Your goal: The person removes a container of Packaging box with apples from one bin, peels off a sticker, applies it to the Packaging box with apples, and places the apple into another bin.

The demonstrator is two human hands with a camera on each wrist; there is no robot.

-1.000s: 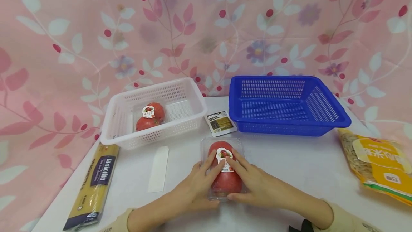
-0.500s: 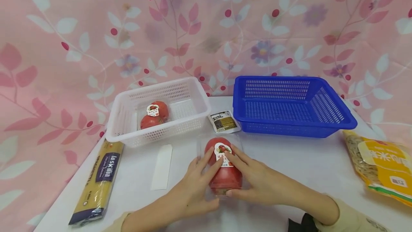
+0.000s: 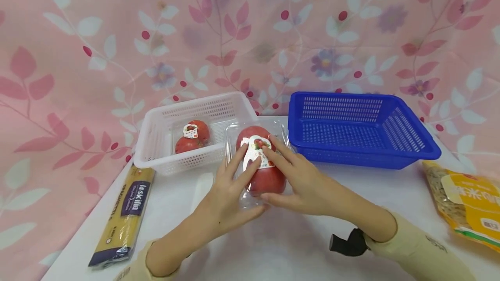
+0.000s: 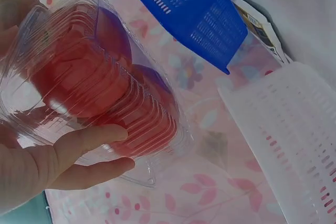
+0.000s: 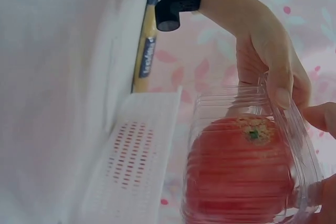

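Observation:
A clear plastic box of tomatoes (image 3: 267, 181), with a white label on its lid, is raised off the table and tilted. My left hand (image 3: 224, 196) grips its left side, fingers over the lid and thumb at the near end. Opposite it, my right hand (image 3: 310, 181) holds the right side with its fingers spread across the label. Ribbed plastic walls show in the left wrist view, where my left hand's fingers (image 4: 92, 174) lie along the box. A second tomato pack (image 3: 192, 135) sits in the white basket (image 3: 195, 159), just left of the held box.
A blue basket (image 3: 347, 157) stands at the back right. Spaghetti (image 3: 125, 214) lies at the left, a yellow bag (image 3: 468, 198) at the right. A white strip (image 3: 202, 187) is partly behind my left hand. The left wrist view shows a small sachet (image 4: 258, 27) between the baskets.
Both hands have lifted the tomato box from the table and carried it forward and slightly left. It now covers the sachet in the head view. The head view has shifted slightly.

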